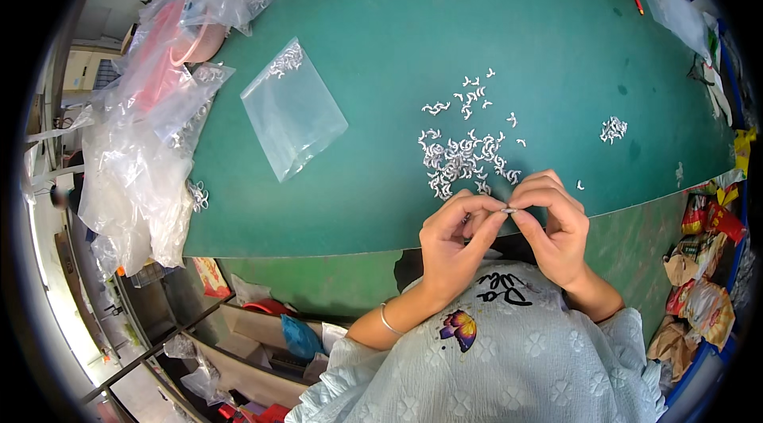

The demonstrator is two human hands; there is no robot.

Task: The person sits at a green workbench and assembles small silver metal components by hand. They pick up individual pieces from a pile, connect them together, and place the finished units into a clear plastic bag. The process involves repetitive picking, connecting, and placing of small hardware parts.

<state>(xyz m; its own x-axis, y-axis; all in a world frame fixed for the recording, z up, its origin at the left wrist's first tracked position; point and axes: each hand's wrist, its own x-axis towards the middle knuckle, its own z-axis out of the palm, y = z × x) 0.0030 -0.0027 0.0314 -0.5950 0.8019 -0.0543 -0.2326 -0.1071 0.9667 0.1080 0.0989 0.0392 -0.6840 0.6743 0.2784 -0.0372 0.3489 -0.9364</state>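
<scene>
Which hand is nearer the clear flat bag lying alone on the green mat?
Left. The left hand sits below and right of the clear bag; the right hand is farther right, beyond it.

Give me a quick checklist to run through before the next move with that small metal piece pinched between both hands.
1. Small metal piece pinched between fingertips of left hand and right hand: ok.
2. Piece held over the green table's edge, not the lap: cannot tell.
3. Loose pile of small metal pieces within reach just beyond the hands: ok.
4. Flat clear plastic bag lying on the table, mouth open: cannot tell.
5. Small separate cluster kept apart from the pile: ok.
</scene>
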